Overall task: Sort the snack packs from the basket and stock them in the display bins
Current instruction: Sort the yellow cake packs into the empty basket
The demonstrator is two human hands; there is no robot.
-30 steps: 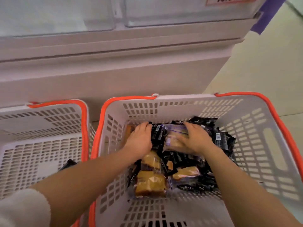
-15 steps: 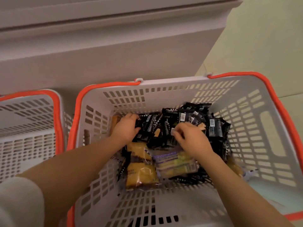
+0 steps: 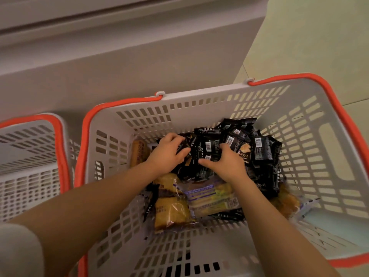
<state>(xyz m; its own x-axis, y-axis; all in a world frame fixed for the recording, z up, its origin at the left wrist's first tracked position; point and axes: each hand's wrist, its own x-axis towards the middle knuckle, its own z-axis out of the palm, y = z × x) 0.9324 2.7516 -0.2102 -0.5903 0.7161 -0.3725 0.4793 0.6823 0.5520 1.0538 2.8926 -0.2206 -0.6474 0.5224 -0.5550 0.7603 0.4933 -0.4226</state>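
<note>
A white slatted basket (image 3: 199, 108) with an orange rim sits on the floor against the pale base of a display unit (image 3: 123, 62). Inside it lies a heap of small black snack packs (image 3: 257, 148), piled toward the far wall and the right side, their barcodes facing up and their long axes pointing every which way. Nearer the person lie yellow cake packs (image 3: 171, 212) in clear wrappers, stacked roughly one behind another, long axis running away from the person. Just to their right lies a longer clear pack with purple print (image 3: 211, 196), its long axis running left to right, barcode end toward the right. Another golden pack (image 3: 138, 152) leans against the basket's left wall, roughly upright.

The left hand (image 3: 166, 154) reaches into the black packs with fingers curled around one or several of them. The right hand (image 3: 227, 162) is also among the black packs, fingers curled down into the pile; it seems to grip some, though the fingertips are hidden.

A second basket (image 3: 30, 156) of the same kind stands just beside the first, on the left; the part of its inside that shows holds nothing. Pale tiled floor (image 3: 311, 43) stretches to the right.
</note>
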